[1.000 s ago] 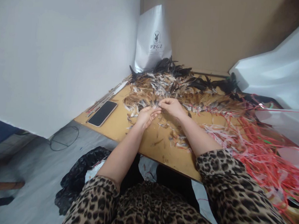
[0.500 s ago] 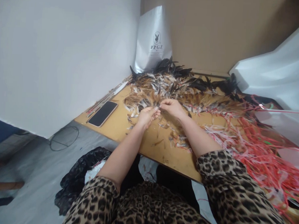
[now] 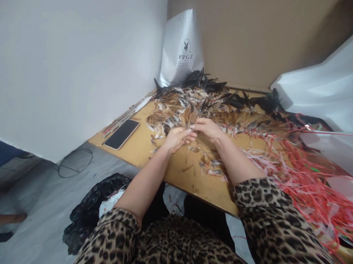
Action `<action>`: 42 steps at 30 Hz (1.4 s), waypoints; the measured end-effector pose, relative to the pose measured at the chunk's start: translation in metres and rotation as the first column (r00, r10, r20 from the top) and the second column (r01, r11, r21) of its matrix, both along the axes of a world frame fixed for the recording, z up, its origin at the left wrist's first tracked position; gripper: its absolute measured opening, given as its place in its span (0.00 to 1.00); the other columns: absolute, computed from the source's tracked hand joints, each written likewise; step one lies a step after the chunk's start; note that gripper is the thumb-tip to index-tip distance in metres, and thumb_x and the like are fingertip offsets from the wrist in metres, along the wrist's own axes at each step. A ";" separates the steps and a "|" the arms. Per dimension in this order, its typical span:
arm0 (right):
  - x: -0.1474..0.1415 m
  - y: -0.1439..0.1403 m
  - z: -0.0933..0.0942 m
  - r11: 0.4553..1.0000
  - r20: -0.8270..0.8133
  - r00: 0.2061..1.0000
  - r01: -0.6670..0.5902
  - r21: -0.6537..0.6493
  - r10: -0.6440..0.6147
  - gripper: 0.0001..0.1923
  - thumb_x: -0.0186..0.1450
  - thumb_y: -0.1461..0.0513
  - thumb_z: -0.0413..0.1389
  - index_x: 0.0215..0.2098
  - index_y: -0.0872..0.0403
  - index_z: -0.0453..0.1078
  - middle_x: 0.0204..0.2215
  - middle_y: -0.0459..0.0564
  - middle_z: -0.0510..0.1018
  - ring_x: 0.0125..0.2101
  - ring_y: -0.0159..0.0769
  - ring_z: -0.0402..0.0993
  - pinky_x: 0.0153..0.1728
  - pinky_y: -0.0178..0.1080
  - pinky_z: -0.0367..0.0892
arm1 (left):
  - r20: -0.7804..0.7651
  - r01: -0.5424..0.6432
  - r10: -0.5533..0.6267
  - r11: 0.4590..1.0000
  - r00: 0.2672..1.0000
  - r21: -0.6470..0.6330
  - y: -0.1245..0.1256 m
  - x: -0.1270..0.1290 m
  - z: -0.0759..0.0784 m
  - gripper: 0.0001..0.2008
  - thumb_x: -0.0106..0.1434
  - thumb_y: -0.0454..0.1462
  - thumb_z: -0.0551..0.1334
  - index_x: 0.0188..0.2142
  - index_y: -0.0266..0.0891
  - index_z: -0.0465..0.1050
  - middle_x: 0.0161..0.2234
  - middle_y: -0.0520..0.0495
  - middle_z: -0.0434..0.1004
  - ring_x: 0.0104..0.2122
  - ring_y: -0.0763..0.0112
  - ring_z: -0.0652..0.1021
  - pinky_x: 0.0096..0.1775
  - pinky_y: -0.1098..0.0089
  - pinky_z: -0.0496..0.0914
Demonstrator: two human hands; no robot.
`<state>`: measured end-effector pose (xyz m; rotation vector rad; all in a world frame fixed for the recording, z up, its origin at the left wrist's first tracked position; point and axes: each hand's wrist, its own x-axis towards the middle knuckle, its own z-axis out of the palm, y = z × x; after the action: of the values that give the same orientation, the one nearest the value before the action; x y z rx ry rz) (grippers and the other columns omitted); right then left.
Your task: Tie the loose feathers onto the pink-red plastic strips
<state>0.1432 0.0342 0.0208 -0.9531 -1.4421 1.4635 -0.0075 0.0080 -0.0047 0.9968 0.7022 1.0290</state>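
My left hand (image 3: 179, 138) and my right hand (image 3: 207, 129) meet above the middle of the table, fingertips together. Between them they pinch a small bunch of brown feathers (image 3: 189, 115), whose tips fan upward. The lower ends of the bunch are hidden by my fingers. Just behind lies a wide pile of feathers (image 3: 178, 98), brown and white in front and black toward the back. Loose feather scraps (image 3: 214, 167) are scattered on the table in front of my right forearm.
A phone (image 3: 122, 134) lies at the left of the brown table (image 3: 151, 162). Red and pink strips (image 3: 312, 190) are heaped at the right. A silver-white bag (image 3: 182, 49) stands at the back. A black plastic bag (image 3: 94, 210) sits on the floor at the left.
Both hands have shifted slightly to the right. The fanned tips of the brown feathers now stand out more clearly above my fingers.
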 end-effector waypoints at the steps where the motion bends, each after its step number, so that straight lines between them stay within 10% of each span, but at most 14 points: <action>1: 0.001 0.000 0.001 1.000 0.000 1.000 -0.021 -0.012 0.021 0.15 0.44 0.56 0.63 0.20 0.57 0.65 0.17 0.41 0.69 0.19 0.25 0.62 0.24 0.31 0.57 | -0.008 0.009 -0.009 1.000 1.000 0.002 0.000 0.000 0.000 0.12 0.50 0.40 0.65 0.28 0.30 0.73 0.29 0.42 0.77 0.23 0.79 0.75 0.25 0.79 0.64; 13: -0.006 -0.003 0.007 0.975 0.276 0.945 0.130 0.178 -0.176 0.20 0.45 0.52 0.61 0.14 0.57 0.59 0.10 0.37 0.57 0.15 0.20 0.48 0.17 0.30 0.42 | -0.090 -0.134 0.144 0.985 0.985 0.108 0.004 0.003 -0.003 0.12 0.49 0.40 0.64 0.29 0.31 0.72 0.28 0.43 0.77 0.21 0.77 0.74 0.24 0.77 0.66; 18: -0.013 -0.006 0.002 0.980 0.115 0.973 0.193 0.054 -0.198 0.21 0.41 0.54 0.64 0.15 0.56 0.57 0.11 0.38 0.61 0.15 0.22 0.54 0.18 0.30 0.49 | -0.137 -0.174 0.190 0.978 0.972 0.118 0.005 0.004 -0.005 0.10 0.50 0.40 0.64 0.26 0.32 0.72 0.24 0.45 0.76 0.22 0.77 0.74 0.26 0.77 0.66; 29: -0.012 -0.007 0.001 0.982 -0.162 0.985 -0.088 -0.170 0.060 0.20 0.43 0.56 0.65 0.14 0.56 0.57 0.12 0.41 0.63 0.17 0.25 0.60 0.22 0.33 0.57 | -0.099 -0.029 0.040 0.993 0.994 0.117 0.001 -0.001 0.000 0.13 0.49 0.42 0.64 0.29 0.32 0.74 0.24 0.45 0.76 0.20 0.81 0.72 0.23 0.79 0.63; 42: -0.004 0.004 0.003 0.988 0.140 0.979 0.142 0.063 -0.150 0.15 0.45 0.55 0.62 0.27 0.58 0.73 0.16 0.43 0.70 0.16 0.23 0.57 0.20 0.31 0.53 | 0.245 -0.331 0.321 0.944 0.915 0.000 0.018 -0.021 0.026 0.07 0.52 0.36 0.64 0.31 0.34 0.72 0.24 0.51 0.74 0.20 0.85 0.71 0.22 0.84 0.63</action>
<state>0.1395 0.0379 0.0234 -1.1268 -1.4727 1.2652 -0.0281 0.0256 0.0208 0.7845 0.6587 1.4370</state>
